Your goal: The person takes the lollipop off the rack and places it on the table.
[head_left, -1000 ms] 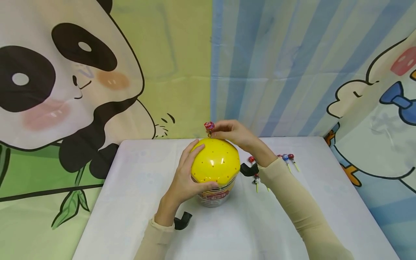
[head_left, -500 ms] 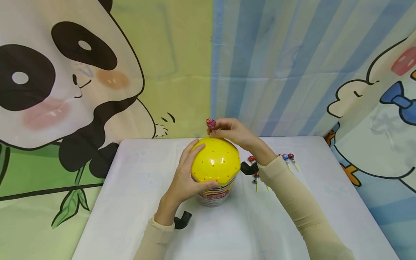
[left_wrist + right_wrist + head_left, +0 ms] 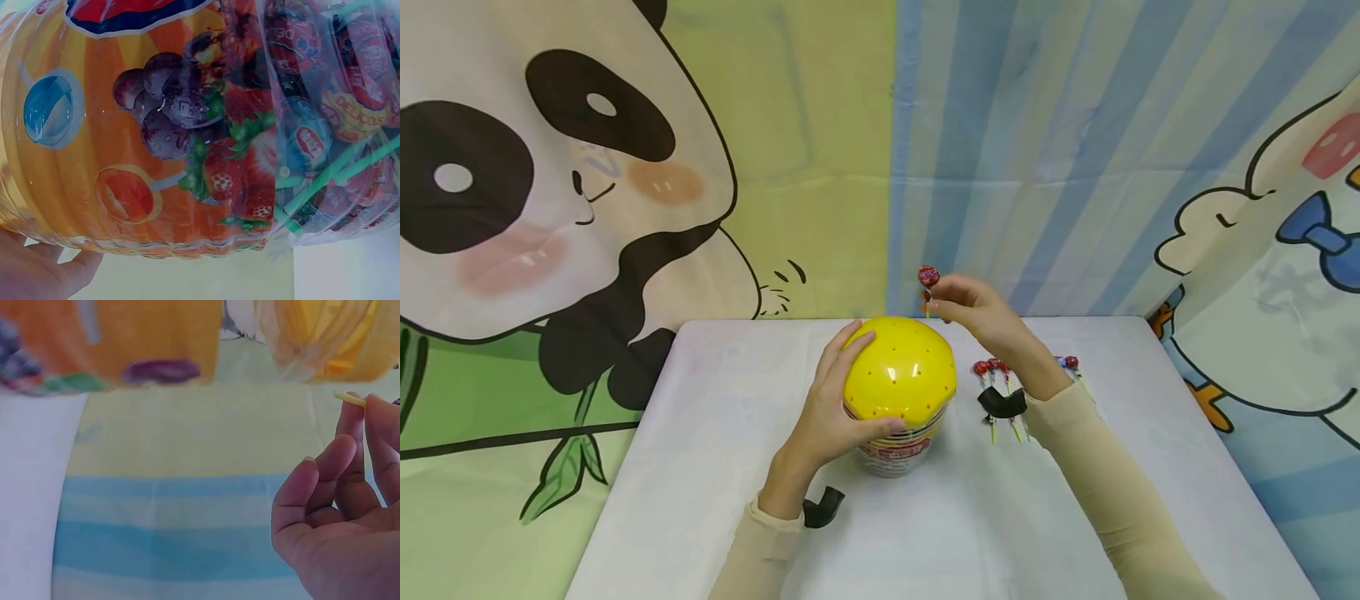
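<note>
In the head view my left hand (image 3: 827, 412) grips the yellow domed lid (image 3: 898, 367), dotted with small holes, on top of a clear jar (image 3: 895, 457). The left wrist view shows the jar's orange fruit label (image 3: 169, 125) and wrapped lollipops (image 3: 306, 134) inside. My right hand (image 3: 981, 317) pinches a red-wrapped lollipop (image 3: 928, 276) just beyond the lid's far right side, candy end up. From the right wrist, the bare end of its pale yellow stick (image 3: 349, 398) sticks out between thumb and forefinger, apart from the jar.
Several lollipops (image 3: 981, 367) lie on the white table (image 3: 737, 467) right of the jar, partly behind the black wrist mount (image 3: 1002, 403). More lollipops (image 3: 1072, 362) lie farther right, partly covered by my right arm. A printed curtain (image 3: 820, 167) hangs behind the table.
My right hand has moved up and to the right, carrying the lollipop from above the lid's top to beyond its right side. The left hand stays on the lid.
</note>
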Available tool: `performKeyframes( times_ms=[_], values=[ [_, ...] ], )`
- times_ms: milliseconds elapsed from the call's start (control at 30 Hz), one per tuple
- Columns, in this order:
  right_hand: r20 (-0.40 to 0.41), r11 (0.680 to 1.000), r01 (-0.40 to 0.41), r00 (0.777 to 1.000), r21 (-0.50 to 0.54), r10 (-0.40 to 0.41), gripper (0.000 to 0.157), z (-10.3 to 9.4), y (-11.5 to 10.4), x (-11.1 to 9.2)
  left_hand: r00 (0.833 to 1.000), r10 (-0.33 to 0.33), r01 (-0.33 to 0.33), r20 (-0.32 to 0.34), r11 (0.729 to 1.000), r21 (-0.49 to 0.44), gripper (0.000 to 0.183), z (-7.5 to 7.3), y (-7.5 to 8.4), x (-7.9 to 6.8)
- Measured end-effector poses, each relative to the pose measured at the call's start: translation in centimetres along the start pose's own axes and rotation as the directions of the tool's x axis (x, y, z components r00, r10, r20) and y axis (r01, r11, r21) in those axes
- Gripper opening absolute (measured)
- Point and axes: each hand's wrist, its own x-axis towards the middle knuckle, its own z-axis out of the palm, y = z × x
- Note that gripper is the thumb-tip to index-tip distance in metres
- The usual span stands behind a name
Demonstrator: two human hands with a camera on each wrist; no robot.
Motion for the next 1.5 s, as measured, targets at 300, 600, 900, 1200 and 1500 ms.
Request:
performKeyframes(
  times_ms=[300, 600, 900, 1200, 1500],
  values=[
    [-0.135, 0.99, -0.117, 0.985, -0.079, 0.105, 0.024, -3.4, 2.6, -5.9, 1.0, -0.005, 0.005, 0.002, 1.0, 0.001, 0.103, 0.1, -0.2, -0.1],
    [-0.218, 0.973, -0.196, 0.962, -0.124, 0.166, 0.03, -7.1, 7.2, -11.7, 1.0, 0.005, -0.005, 0.004, 1.0, -0.005, 0.102, 0.1, -0.2, -0.1],
    [-0.356, 0.913, -0.351, 0.897, -0.211, 0.262, 0.041, -10.5, 11.1, -16.5, 1.0, 0.02, -0.02, -0.001, 1.0, -0.016, 0.105, 0.1, -0.1, 0.0],
    [-0.463, 0.775, -0.581, 0.775, -0.251, 0.431, 0.05, -12.5, 13.9, -19.3, 1.0, 0.017, -0.017, -0.004, 1.0, -0.01, 0.105, 0.1, 0.0, 0.0],
    [-0.482, 0.691, -0.693, 0.685, -0.204, 0.546, 0.05, -13.5, 15.5, -20.7, 1.0, 0.021, -0.021, -0.004, 1.0, -0.009, 0.104, 0.1, 0.0, 0.0]
  ],
)
